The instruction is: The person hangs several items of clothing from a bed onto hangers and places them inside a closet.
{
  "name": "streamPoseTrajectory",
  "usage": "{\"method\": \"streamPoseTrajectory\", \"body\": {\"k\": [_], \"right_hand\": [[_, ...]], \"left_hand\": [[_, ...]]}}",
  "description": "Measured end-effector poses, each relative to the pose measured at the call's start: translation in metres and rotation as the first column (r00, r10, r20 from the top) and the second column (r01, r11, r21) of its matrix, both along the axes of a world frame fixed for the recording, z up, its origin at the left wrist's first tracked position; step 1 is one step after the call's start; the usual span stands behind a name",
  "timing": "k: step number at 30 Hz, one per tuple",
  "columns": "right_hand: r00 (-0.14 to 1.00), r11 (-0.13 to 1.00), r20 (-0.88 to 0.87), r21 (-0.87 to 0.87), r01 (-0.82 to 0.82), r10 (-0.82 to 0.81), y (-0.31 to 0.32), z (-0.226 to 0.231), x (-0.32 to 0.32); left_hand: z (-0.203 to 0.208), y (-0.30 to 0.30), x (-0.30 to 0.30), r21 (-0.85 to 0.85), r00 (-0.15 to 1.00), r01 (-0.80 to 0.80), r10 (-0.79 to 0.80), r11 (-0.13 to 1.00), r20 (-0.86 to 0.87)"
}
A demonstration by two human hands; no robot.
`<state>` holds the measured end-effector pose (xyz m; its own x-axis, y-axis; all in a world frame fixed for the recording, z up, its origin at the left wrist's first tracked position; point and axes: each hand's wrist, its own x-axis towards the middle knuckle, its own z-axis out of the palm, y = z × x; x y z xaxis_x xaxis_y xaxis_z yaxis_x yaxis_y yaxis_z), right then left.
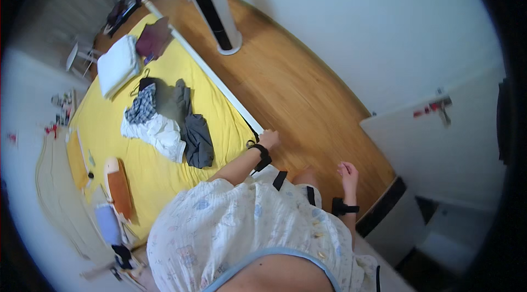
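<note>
My left hand [269, 139] is at the near corner of the bed's white rail [211, 76], its fingers curled. Whether it grips anything is hidden. A black strap [262, 157] circles that wrist. My right hand [348, 172] hangs over the wooden floor with loosely bent fingers, apart and holding nothing; another black strap [345, 207] is around its wrist. Nearest my left hand on the yellow sheet [230, 143] lies a dark grey garment [198, 141]. Beside it are a white garment [159, 134], a checked garment [144, 106] and an olive-grey garment [174, 102].
Farther along the bed are a folded white quilt [118, 64] and a maroon cloth [153, 38]. A brown and cream cushion [118, 187] lies near the headboard [60, 193]. A white tower appliance [211, 12] stands on the floor by the wall. At right is a white door panel [439, 149].
</note>
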<state>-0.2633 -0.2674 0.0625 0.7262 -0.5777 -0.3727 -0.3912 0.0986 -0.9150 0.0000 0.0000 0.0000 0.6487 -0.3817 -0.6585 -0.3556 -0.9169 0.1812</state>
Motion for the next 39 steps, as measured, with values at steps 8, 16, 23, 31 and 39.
{"method": "streamPoseTrajectory", "body": {"k": [8, 16, 23, 31, 39], "right_hand": [[0.958, 0.961, -0.069, 0.015, -0.277, 0.278, -0.212, -0.002, 0.216], [0.683, 0.68, -0.071, -0.064, -0.73, 0.727, -0.251, 0.057, 0.525], [0.348, 0.359, -0.12, 0.079, -0.93, 0.93, -0.125, 0.064, 0.705], [-0.039, -0.04, 0.011, 0.107, -0.993, 0.999, 0.084, 0.028, 0.824], [-0.167, -0.145, -0.079, 0.232, -0.962, 0.983, 0.276, 0.078, 0.892]], "left_hand": [[-0.023, -0.023, 0.053, -0.062, 0.331, -0.894, 0.562, 0.443, -0.758], [-0.073, -0.031, 0.008, 0.045, -0.017, -0.999, 0.863, 0.007, -0.506], [-0.01, -0.062, 0.001, -0.013, -0.361, -0.921, 0.867, -0.388, -0.343], [-0.082, -0.065, -0.008, 0.133, -0.726, -0.648, 0.556, -0.75, -0.404], [-0.003, 0.006, 0.071, 0.345, -0.859, -0.354, 0.157, -0.87, -0.487]]}}
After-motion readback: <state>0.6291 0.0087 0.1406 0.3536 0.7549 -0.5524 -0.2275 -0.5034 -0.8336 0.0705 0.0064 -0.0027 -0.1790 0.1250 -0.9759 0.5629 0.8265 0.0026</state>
